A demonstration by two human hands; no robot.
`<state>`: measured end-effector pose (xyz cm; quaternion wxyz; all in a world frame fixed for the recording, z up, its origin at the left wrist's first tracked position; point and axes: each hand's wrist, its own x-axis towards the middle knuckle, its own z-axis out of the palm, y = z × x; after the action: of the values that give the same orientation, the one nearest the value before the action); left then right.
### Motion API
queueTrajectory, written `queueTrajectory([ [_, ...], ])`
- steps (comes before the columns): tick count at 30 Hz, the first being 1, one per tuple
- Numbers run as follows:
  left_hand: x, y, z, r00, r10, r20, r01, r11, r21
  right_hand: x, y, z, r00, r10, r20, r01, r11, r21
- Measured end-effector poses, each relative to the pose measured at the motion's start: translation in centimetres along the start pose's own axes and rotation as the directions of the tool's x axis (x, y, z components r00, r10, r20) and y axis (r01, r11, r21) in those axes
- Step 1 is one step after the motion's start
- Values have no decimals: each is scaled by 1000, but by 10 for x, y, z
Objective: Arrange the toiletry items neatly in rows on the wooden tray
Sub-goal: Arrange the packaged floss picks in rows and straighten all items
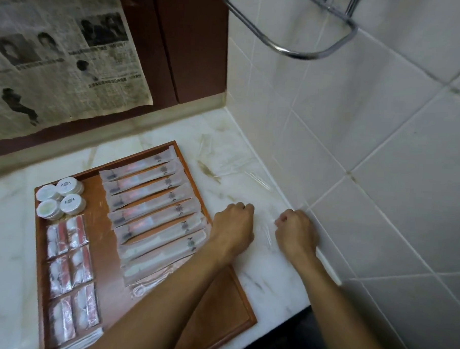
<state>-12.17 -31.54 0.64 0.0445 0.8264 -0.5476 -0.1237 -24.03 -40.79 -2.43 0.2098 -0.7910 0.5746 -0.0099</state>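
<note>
Marble counter (259,268) | both hands, left hand (233,228) and right hand (296,234), curled on clear wrapper (267,232) beside tray (234,301) right edge | risk: slippery film drops, forearm nudges sachets (153,205).

Two bare forearms and hands, nothing worn on them

The left hand (232,227) and right hand (296,234) enter the head view from the lower edge on long forearms that are uncovered all the way to the bottom of the frame: no sleeve, cuff or glove shows anywhere along them. Neither wrist carries a watch, band or bracelet, and no ring can be made out on the knuckles that show. Both hands are seen from the back, with the knuckle ridges and the tendon lines behind them visible. The fingernails are hidden from view. The picture is slightly soft, so finer marks on the arms cannot be told.
</note>
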Motion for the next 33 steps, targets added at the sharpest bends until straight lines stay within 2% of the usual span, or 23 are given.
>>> queueTrajectory([
  [3, 12, 11, 4, 999, 34, 38, -32, 999, -40, -3, 4, -7, 1000, 4, -10, -3, 993, 117],
  [7, 25, 11, 7, 955, 269, 128, -280, 957, 81, -6, 10, -20, 999, 28, 31, -36, 943, 330],
  [10, 30, 4, 9, 895, 397, 204, -432, 886, 171, -8, 11, -30, 995, 41, 93, -89, 790, 606],
  [12, 32, -4, 14, 846, 484, 222, -528, 820, 221, -10, 10, -35, 991, 20, 135, -112, 688, 717],
  [16, 32, -24, 19, 738, 646, 197, -661, 631, 406, -12, 5, -44, 980, -4, 201, -159, 596, 787],
  [19, 25, -31, 16, 741, 658, 134, -630, 613, 476, -11, 0, -48, 981, -13, 192, -145, 603, 784],
  [21, 19, -32, 9, 774, 630, 64, -586, 675, 447, -11, -4, -48, 984, -19, 176, -130, 597, 791],
  [24, 3, -33, -4, 861, 509, -13, -477, 816, 326, -8, -12, -45, 990, -41, 139, -83, 627, 775],
  [28, -36, -54, -20, 978, 175, -114, -166, 983, 84, -11, -27, -40, 987, -103, 125, -16, 703, 711],
  [30, -59, -75, -24, 992, 30, -125, -37, 998, -56, -17, -38, -35, 971, -165, 172, 6, 737, 676],
  [33, -98, -109, -25, 979, -165, -120, 128, 955, -269, -32, -55, -23, 924, -294, 246, 91, 791, 605],
])
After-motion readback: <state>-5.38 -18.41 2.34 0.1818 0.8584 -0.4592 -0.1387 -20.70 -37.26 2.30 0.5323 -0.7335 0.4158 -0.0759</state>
